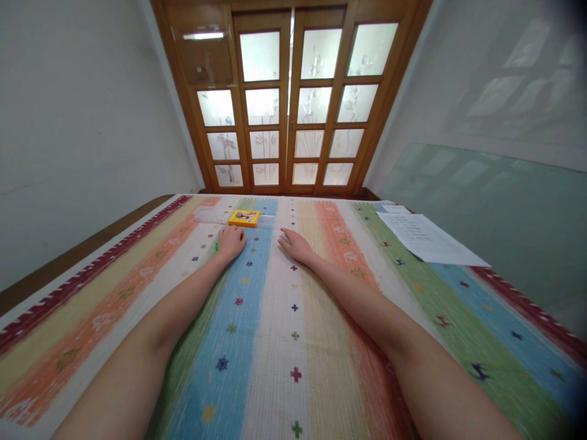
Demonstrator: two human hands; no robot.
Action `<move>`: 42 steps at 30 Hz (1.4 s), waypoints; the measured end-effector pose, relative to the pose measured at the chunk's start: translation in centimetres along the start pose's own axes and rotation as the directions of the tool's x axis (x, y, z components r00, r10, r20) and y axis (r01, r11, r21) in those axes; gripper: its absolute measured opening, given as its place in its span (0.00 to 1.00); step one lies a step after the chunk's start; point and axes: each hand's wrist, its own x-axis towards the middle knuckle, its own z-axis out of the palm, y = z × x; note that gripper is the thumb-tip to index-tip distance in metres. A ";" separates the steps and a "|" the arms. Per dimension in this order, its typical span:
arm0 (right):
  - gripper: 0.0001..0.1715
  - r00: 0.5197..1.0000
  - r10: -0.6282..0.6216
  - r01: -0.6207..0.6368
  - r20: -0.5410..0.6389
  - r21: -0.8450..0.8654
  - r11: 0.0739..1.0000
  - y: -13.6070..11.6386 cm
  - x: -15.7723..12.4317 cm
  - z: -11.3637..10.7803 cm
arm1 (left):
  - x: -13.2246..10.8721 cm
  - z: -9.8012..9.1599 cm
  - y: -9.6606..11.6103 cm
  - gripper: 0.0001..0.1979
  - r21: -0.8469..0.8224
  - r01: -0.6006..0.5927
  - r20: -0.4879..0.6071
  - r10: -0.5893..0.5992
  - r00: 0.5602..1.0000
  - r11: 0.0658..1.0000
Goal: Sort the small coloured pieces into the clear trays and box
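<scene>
Head view: yellow box lies flat, looks closed and not yet lifted, far, left of centre; left hand curled just near it, grip on green item unclear; right hand loosely open.

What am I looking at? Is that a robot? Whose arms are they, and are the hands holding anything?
No robot here! Those are a person's own bare arms. There is just one picture, from a camera worn on that person's head, looking forward and down.

The left hand is right by a yellow box. A bit of something green shows at its outer edge, but I can't tell what it is or whether it's held. The right hand is over the striped cloth, and I can't see anything in it.

White paper lies over on the right. Wooden doors stand beyond the far edge.
</scene>
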 end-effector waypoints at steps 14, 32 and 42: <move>0.32 1.000 0.006 -0.006 -0.003 -0.019 1.000 -0.4 -0.2 -0.1 | -1.3 0.8 -4.4 0.24 -0.176 -0.074 0.048 0.084 0.995 0.982; 0.30 1.000 0.020 -0.020 -0.013 0.014 1.000 -0.9 -0.6 -0.6 | 1.2 1.0 -4.0 0.11 -0.099 -0.071 0.026 0.074 0.997 0.993; 0.28 0.999 0.038 -0.038 0.001 0.003 0.999 -1.3 -0.8 -0.8 | 0.8 0.0 -4.4 0.16 -0.143 -0.083 0.044 0.090 0.995 0.986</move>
